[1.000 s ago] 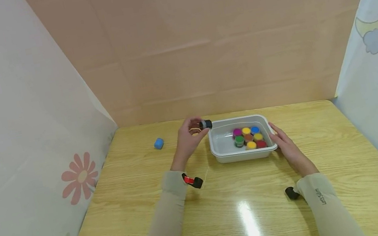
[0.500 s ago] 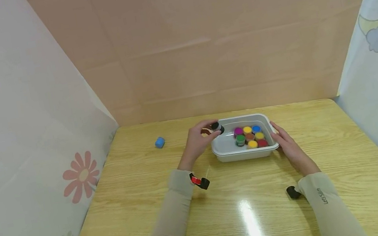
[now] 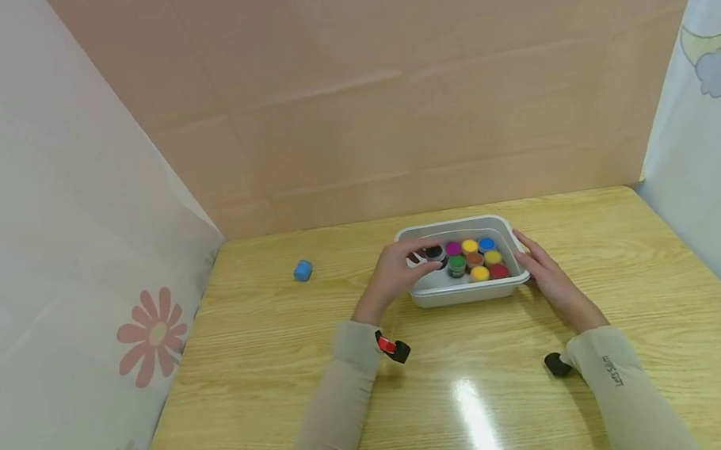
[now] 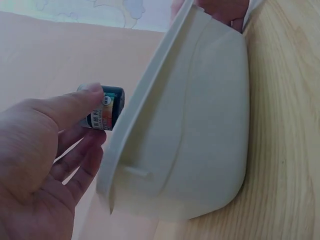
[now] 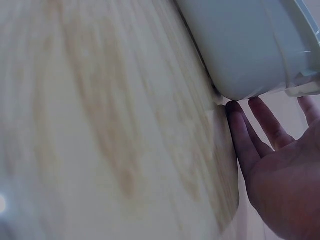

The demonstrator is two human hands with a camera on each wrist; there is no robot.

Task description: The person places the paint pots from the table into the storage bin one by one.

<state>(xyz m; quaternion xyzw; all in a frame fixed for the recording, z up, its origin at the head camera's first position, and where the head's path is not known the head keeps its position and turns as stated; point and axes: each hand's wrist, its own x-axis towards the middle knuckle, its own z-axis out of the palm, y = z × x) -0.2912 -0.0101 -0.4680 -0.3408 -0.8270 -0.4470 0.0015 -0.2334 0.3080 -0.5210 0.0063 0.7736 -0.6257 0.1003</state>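
Observation:
My left hand pinches a small paint jar with a black lid between thumb and fingers, inside the left part of a white plastic tub. The left wrist view shows the jar's printed label beside my thumb. Several paint jars with purple, yellow, blue, green, brown and red lids stand grouped in the tub, among them a green-lidded jar right by the black one. At the tub's right end is my right hand; in the right wrist view its extended fingers touch the outer wall.
A blue object, small and block-like, lies on the wooden table left of the tub. A brown backdrop rises behind the table. Patterned white sheets border both sides.
My left hand has moved right and down with the black-lidded jar, from the tub's left rim to inside it, close to the other jars. My right hand stays at the tub's right end.

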